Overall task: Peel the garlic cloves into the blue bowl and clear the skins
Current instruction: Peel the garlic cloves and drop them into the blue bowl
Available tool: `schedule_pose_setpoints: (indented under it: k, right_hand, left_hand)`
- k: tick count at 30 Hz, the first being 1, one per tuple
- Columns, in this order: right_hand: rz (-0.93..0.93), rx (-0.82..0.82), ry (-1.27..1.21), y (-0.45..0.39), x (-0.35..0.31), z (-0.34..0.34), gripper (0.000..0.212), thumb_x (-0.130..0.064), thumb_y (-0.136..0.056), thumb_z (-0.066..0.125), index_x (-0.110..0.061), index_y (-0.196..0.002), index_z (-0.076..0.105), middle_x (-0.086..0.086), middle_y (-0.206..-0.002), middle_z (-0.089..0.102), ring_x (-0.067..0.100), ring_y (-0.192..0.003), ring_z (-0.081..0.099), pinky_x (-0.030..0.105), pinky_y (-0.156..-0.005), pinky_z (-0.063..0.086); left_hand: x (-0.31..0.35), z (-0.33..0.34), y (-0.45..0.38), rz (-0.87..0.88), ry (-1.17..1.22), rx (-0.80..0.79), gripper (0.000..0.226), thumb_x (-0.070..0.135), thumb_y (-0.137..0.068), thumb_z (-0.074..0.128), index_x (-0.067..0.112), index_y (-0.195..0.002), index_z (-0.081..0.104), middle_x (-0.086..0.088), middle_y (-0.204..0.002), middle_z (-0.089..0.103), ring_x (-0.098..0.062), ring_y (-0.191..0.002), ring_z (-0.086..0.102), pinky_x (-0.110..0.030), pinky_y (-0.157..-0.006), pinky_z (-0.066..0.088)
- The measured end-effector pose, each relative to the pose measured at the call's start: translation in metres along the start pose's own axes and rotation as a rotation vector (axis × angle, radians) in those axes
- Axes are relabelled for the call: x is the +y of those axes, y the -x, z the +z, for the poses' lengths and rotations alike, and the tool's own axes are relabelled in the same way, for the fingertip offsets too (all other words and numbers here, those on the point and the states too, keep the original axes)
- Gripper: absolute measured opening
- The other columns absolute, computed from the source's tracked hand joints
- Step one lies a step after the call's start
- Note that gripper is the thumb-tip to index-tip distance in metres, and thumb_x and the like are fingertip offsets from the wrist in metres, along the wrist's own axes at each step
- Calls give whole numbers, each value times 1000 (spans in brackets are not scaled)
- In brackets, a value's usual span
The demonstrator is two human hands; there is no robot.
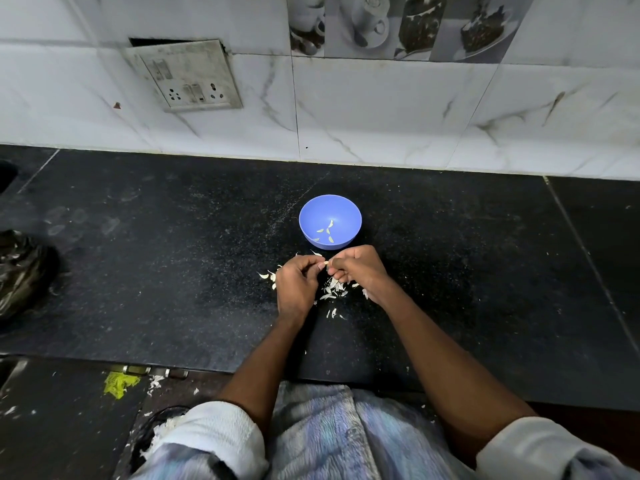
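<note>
A blue bowl stands on the black counter with several peeled garlic cloves lying in its bottom. Just in front of the bowl my left hand and my right hand meet, fingers curled. Between their fingertips both pinch one small pale garlic clove. White garlic skins lie scattered on the counter under and around both hands, with a few more at the left.
A crumpled black plastic bag lies at the counter's left edge. The tiled wall with a switch panel stands behind the bowl. Skins and a yellow scrap lie on the floor below the counter's front edge.
</note>
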State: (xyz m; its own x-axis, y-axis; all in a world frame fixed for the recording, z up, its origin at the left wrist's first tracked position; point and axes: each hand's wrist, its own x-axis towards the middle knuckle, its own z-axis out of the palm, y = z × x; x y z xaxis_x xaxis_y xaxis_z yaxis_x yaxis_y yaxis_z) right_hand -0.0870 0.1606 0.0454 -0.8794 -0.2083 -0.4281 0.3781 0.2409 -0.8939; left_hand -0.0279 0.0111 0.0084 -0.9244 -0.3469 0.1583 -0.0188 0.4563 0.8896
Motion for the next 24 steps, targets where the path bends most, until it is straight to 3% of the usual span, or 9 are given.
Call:
schedule_pose_setpoints:
  k: [9, 16, 21, 24]
  right_hand:
    - [-35, 4, 64, -4, 4, 1, 10, -7, -85, 67, -1, -84, 75, 12, -72, 73, 16, -62, 61, 26, -57, 50]
    - [-29, -23, 49, -3, 6, 2, 15, -8, -88, 64, 3, -91, 73, 5, -71, 68, 11, -63, 57, 24, -53, 45]
    - [-33, -30, 55, 0, 4, 4, 17, -9, -89, 65, 6, -92, 72, 2, -68, 67, 10, -62, 56, 22, -51, 44]
    - [-25, -24, 62, 2, 5, 4, 20, -9, -90, 63, 10, -94, 70, 3, -67, 66, 12, -62, 56, 22, -50, 44]
  left_hand:
    - [-2, 2, 0, 1, 0, -8, 10, 12, -92, 78, 20, -96, 83, 12, -91, 78, -5, -86, 72, -36, -83, 59]
    - [3, 1, 3, -27, 58, -77, 15, 6, -92, 77, 17, -100, 83, 14, -88, 79, -1, -80, 73, -21, -77, 57]
    - [1, 5, 3, -198, 327, -89, 12, -2, -93, 74, 1, -104, 80, -6, -91, 81, -10, -77, 74, -27, -78, 62]
    - [1, 8, 4, -377, 550, -79, 16, -7, -95, 70, -7, -110, 75, -14, -93, 79, -9, -74, 72, -21, -73, 59]
